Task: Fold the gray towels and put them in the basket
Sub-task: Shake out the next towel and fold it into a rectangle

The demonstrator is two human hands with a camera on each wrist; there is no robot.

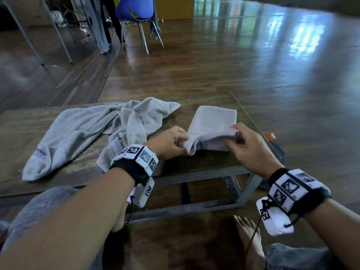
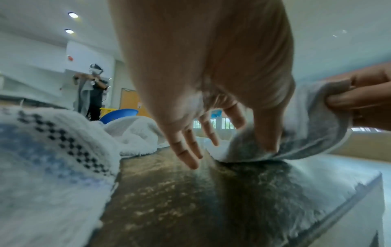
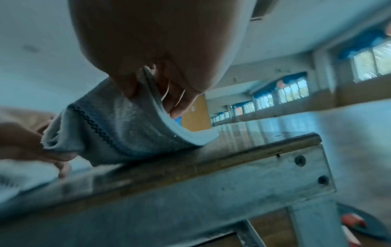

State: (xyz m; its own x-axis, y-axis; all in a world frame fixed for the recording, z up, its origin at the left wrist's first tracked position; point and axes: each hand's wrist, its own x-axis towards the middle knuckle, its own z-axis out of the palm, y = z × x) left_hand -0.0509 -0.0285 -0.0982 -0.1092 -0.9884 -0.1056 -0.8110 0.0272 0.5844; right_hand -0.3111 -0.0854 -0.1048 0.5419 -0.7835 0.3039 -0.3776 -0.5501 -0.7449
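A folded gray towel (image 1: 212, 123) lies at the right end of the low wooden table (image 1: 58, 184), its near edge lifted off the top. My left hand (image 1: 180, 143) pinches the towel's near-left corner, and my right hand (image 1: 234, 136) pinches the near-right corner between thumb and fingers. In the left wrist view my thumb (image 2: 266, 133) presses the gray towel (image 2: 313, 133) while the other fingers hang straight. The right wrist view shows the towel (image 3: 118, 130) curving up from the table edge into my right hand (image 3: 156, 90). A rumpled unfolded gray towel (image 1: 83, 133) with a checkered band sprawls across the table's left half.
The table's metal frame (image 1: 206, 173) is close in front of my knees and bare foot (image 1: 247, 236). A dark sandal (image 1: 277, 148) lies on the floor by the table's right end. A blue chair (image 1: 134, 10) and table legs stand beyond. Another person (image 2: 94, 90) stands far off.
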